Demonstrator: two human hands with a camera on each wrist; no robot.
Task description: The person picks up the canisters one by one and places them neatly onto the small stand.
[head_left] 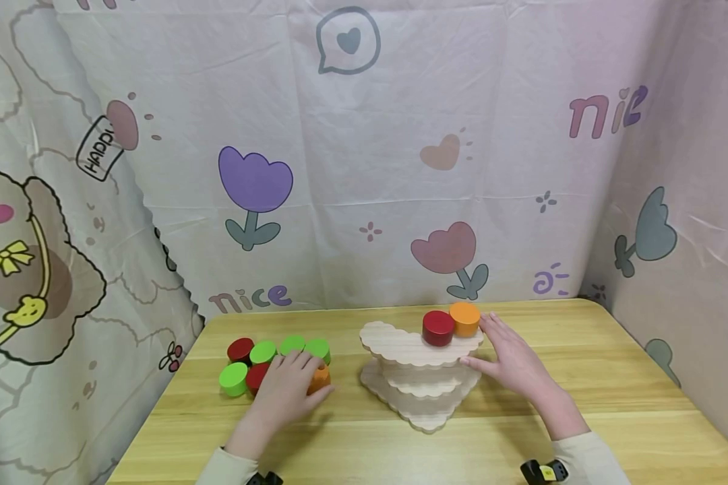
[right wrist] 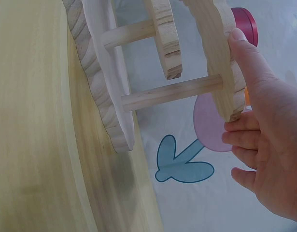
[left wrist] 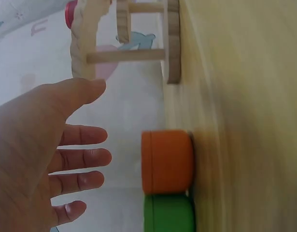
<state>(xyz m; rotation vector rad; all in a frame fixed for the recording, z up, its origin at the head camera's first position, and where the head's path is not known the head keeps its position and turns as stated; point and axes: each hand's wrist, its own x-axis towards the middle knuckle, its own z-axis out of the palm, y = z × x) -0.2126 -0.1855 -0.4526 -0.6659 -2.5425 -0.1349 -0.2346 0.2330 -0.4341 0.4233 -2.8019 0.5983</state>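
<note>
A pale wooden tiered stand [head_left: 394, 345] with scalloped boards and dowel posts stands right of the table's middle. On its top board sit a red round block [head_left: 439, 329] and an orange round block [head_left: 465, 319], side by side. My right hand [head_left: 516, 362] rests at the board's right end, thumb and fingertips touching its edge with the fingers extended. Over a group of round blocks at left hovers my left hand [head_left: 286, 389], fingers loosely spread and holding nothing. Nearest to it is another orange block [left wrist: 167, 162], beside a green block [left wrist: 170, 213]; the hand partly covers the group in the head view.
Several green blocks [head_left: 233, 379] and a red block [head_left: 240, 349] lie close together on the left of the wooden table [head_left: 352, 458]. A printed curtain [head_left: 352, 162] hangs behind and at both sides.
</note>
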